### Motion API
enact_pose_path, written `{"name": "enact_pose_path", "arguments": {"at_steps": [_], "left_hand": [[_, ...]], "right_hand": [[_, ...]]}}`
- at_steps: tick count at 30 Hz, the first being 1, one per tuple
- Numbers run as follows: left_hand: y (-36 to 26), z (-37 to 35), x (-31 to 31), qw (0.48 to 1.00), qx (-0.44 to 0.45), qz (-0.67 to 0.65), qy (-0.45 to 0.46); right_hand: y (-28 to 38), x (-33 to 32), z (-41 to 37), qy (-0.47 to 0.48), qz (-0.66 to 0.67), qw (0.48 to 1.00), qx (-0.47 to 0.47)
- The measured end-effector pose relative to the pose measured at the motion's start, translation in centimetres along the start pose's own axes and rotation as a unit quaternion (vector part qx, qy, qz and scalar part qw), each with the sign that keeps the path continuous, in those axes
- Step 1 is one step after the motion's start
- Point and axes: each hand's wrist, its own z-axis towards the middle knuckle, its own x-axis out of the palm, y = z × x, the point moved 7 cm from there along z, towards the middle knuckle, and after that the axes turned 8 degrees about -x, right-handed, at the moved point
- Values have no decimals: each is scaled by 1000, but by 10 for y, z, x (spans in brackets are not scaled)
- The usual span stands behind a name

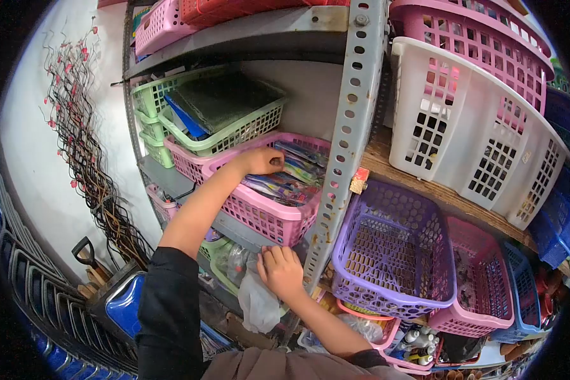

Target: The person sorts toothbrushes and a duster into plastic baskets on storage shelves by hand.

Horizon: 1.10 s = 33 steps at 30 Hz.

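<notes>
My left hand point(264, 161) reaches into a pink basket point(256, 212) on the middle shelf. Its fingers are curled over colourful slim items in clear plastic packets point(285, 183), and whatever lies inside the grip is hidden. Lower down, my right hand point(280, 271) is at the front edge of the metal shelf point(244, 233), just below the basket. Its fingers are bent inward, and I cannot see what they hold, if anything. A whitish plastic bag point(259, 304) hangs beside and below that hand.
A pale green basket point(247, 130) with a dark flat folder point(228, 98) sits behind the pink one. The perforated metal post point(337, 158) stands right of my hands. Beyond it are a purple basket point(392, 253) and a white basket point(462, 126). Stacked chairs point(50, 291) line the left.
</notes>
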Motion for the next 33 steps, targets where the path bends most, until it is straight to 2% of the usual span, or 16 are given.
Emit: {"name": "enact_pose_path", "arguments": {"at_steps": [4,6,7,10,12,13,15,17,19,21,23,26,29,31,32,33], "left_hand": [[8,4,13,997,64,-36,-25],[7,1,15,992,94,19,-84],[5,1,12,992,94,18,-83],[9,3,5,994,46,-96,-18],[6,-5,-15,990,38,-61,-124],[3,-8,-19,990,38,-62,-123],[-8,-21,-42,974,61,-18,-218],[-14,-35,-47,974,50,-24,-219],[-37,-77,-66,945,98,-96,-295],[-50,-120,-65,940,66,-115,-315],[-57,-172,-60,904,88,-149,-391],[-58,-248,-25,912,47,-165,-372],[-39,-322,28,919,-52,-227,-317],[-24,-374,64,898,-118,-300,-300],[-11,-400,91,876,-207,-334,-279],[0,-426,114,864,-207,-355,-291]], "right_hand": [[0,1,-1,-4,-6,1000,-3],[0,0,0,-9,-7,1000,-3],[0,0,0,-10,-12,1000,-7],[0,1,0,-6,-21,1000,-12],[1,2,-1,-4,-24,1000,-11],[1,1,-1,-5,-20,1000,-13],[1,0,0,-7,-15,1000,-17],[3,-2,1,-12,-22,1000,-15],[2,0,0,-5,-6,1000,-9],[3,-1,0,-26,-10,1000,2],[1,2,-1,5,-6,999,32],[3,-1,2,9,-1,998,56],[26,-10,2,-10,37,998,58],[59,-8,-4,-1,108,994,33],[79,5,-13,29,163,986,30],[98,17,-23,35,174,984,29]]}}
